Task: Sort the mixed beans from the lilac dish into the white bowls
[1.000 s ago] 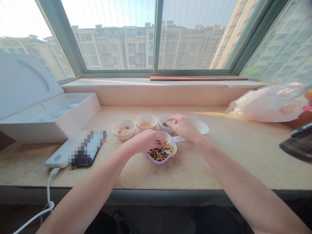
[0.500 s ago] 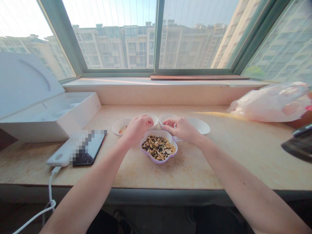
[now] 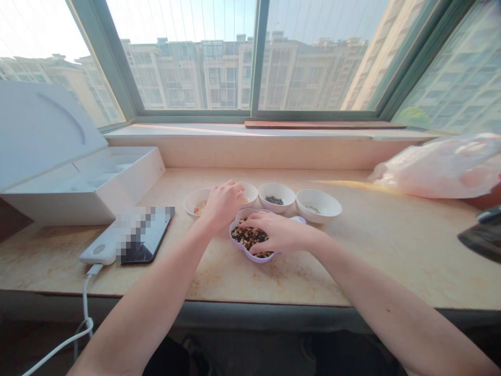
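Note:
My right hand (image 3: 276,232) reaches over a lilac-rimmed, flower-shaped bowl (image 3: 256,259) of mixed beans (image 3: 248,237), its fingers apart and the fingertips at the beans. Over the second white bowl (image 3: 252,193) from the left, my left hand (image 3: 226,201) has its fingers curled together. What they hold, if anything, is hidden. A few yellow beans (image 3: 245,200) show in that bowl. To its left a white bowl (image 3: 190,201) holds pale and reddish pieces. Right of it stand a white bowl (image 3: 287,201) of black beans (image 3: 274,200) and a white bowl (image 3: 331,206) with a few greenish bits.
An open white box (image 3: 129,183) stands at the left. Before it lie a white power bank (image 3: 99,250) with a cable (image 3: 86,297) and a black phone (image 3: 146,240). A plastic bag (image 3: 438,169) and a dark object (image 3: 483,235) are at the right. Windows rise behind the counter (image 3: 391,250).
My right hand has moved from the black-bean bowl toward me, over the flower-shaped bowl, and its fingers have spread. My left hand stays by the second bowl. The view has shifted slightly.

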`<control>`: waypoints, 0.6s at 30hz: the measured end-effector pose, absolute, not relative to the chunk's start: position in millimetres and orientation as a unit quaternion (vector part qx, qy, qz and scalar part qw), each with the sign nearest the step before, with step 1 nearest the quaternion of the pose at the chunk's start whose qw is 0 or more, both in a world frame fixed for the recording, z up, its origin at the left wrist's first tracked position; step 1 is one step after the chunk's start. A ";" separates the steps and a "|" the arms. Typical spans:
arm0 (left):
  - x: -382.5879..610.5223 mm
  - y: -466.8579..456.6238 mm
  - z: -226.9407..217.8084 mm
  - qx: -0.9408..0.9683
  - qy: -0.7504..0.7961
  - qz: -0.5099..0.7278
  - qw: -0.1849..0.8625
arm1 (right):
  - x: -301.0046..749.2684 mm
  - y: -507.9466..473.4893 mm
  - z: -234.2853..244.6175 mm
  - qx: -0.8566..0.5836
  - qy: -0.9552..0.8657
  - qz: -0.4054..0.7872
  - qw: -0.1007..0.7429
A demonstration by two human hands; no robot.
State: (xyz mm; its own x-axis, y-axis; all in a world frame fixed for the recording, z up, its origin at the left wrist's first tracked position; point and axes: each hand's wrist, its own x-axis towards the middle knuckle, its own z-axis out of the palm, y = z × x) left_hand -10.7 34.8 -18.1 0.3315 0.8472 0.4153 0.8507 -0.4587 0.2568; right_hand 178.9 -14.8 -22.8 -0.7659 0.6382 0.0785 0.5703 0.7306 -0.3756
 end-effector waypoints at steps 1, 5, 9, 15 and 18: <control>-9.9 33.5 -17.4 -0.816 -0.521 -0.253 0.000 | 178.7 -14.8 -22.5 -0.324 -0.926 0.166 0.097; -7.6 29.2 -15.7 -0.817 -0.520 -0.248 -0.020 | 177.4 -14.8 -20.4 -0.311 -0.931 0.170 0.087; -8.5 28.0 -16.2 -0.819 -0.516 -0.248 -0.027 | 177.3 -13.0 -21.9 -0.322 -0.924 0.189 0.083; -10.6 25.8 -16.6 -0.832 -0.489 -0.259 -0.046 | 182.6 -11.8 -23.1 -0.338 -0.909 0.210 0.125; -10.0 23.4 -15.4 -0.833 -0.484 -0.264 -0.052 | 184.9 -11.9 -21.9 -0.340 -0.901 0.226 0.145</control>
